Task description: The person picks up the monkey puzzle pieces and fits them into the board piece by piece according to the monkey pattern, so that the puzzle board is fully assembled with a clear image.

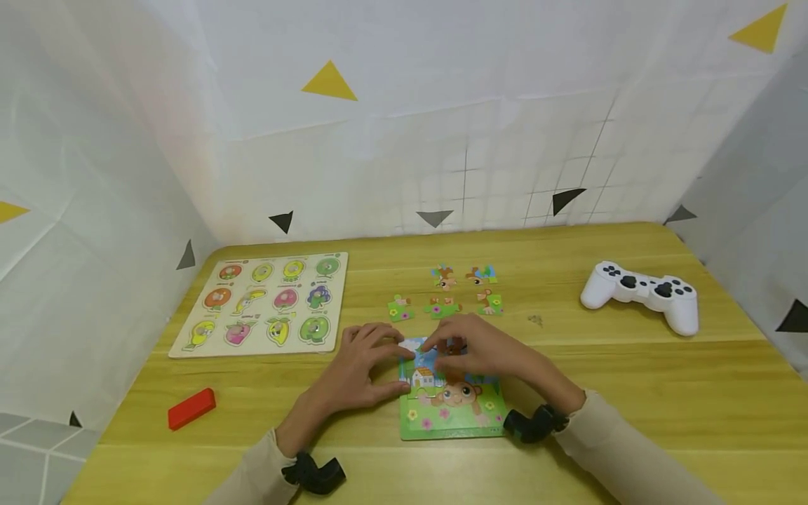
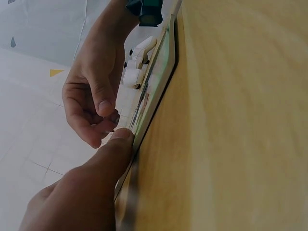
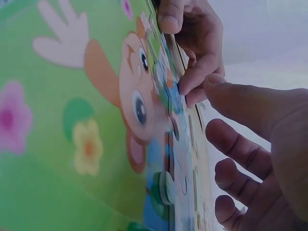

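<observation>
A jigsaw board with a monkey picture lies flat at the middle front of the table. My left hand is at its left edge, with thumb and fingertips spread over that side and a house piece between them. Above the board's upper part hovers my right hand, its fingers loosely bent. In the right wrist view, nothing shows between the thumb and fingers of the right hand. Just behind the board lie several loose jigsaw pieces. The right hand covers part of the board's top in the head view.
On the left is a wooden fruit puzzle board, with a red block nearer the front. A white game controller sits at the right. White sheeting hangs along the table's back edge.
</observation>
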`<action>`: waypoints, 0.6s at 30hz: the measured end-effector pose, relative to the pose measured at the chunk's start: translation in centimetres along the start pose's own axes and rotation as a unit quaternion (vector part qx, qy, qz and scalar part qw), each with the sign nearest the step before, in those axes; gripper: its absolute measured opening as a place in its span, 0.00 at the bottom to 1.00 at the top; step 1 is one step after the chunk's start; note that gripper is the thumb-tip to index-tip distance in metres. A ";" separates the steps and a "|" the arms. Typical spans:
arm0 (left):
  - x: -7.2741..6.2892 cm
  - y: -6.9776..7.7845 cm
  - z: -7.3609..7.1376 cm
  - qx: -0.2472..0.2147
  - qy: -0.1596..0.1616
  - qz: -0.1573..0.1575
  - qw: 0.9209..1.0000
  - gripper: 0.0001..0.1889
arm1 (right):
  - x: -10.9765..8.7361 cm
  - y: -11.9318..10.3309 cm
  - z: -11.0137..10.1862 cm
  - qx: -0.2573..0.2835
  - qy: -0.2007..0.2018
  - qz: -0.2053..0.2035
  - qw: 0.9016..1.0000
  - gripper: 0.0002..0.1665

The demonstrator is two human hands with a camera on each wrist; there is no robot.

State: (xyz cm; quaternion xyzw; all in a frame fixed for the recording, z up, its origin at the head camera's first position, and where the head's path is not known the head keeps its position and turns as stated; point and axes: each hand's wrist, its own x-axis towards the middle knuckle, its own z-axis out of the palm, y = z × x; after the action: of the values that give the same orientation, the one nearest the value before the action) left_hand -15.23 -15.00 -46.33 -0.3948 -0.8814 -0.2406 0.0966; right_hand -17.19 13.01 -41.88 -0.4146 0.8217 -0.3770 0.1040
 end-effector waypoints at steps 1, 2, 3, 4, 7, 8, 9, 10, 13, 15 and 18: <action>0.0 0.0 0.0 0.000 0.000 0.000 1.000 0.22 | 0.0 0.0 -0.1 0.001 0.001 0.003 1.000 0.13; 0.0 0.0 0.0 0.001 0.000 0.000 1.000 0.22 | 0.0 -0.1 -0.2 0.003 0.003 0.004 1.000 0.13; 0.0 0.0 0.0 0.003 -0.001 0.000 1.000 0.22 | 0.0 -0.1 -0.3 0.004 0.003 0.008 1.000 0.13; 0.0 0.0 0.0 0.004 -0.002 0.000 1.000 0.22 | 0.0 0.0 -0.4 0.006 0.004 0.012 1.000 0.14; 0.0 0.1 0.0 0.011 -0.002 0.001 1.000 0.22 | -0.1 0.2 -0.7 0.008 0.007 0.025 1.000 0.14; -0.1 0.1 0.0 0.013 -0.003 0.001 1.000 0.22 | -0.1 0.3 -0.8 0.007 0.008 0.029 1.000 0.14; -0.1 0.1 -0.1 0.015 -0.003 0.002 1.000 0.22 | -0.1 0.4 -0.9 0.004 0.011 0.033 0.999 0.14; -0.1 0.1 -0.1 0.016 -0.003 0.002 1.000 0.22 | 0.0 0.5 -1.0 0.003 0.013 0.035 0.999 0.14; -0.1 0.1 0.0 0.017 -0.005 0.001 1.000 0.22 | 0.0 0.9 -1.4 0.002 0.020 0.042 0.999 0.13; -0.1 0.1 0.0 0.020 -0.005 0.002 1.000 0.22 | 0.0 1.2 -1.8 0.002 0.024 0.048 0.999 0.13; 0.0 0.1 0.0 0.022 -0.003 0.004 1.000 0.22 | 0.1 1.5 -2.3 -0.005 0.036 0.053 0.998 0.14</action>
State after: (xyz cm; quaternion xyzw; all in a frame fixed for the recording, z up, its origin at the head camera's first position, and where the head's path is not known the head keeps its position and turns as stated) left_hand -15.15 -14.99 -46.29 -0.3971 -0.8851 -0.2194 0.1039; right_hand -19.28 14.72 -41.33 -0.3570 0.8475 -0.3819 0.0921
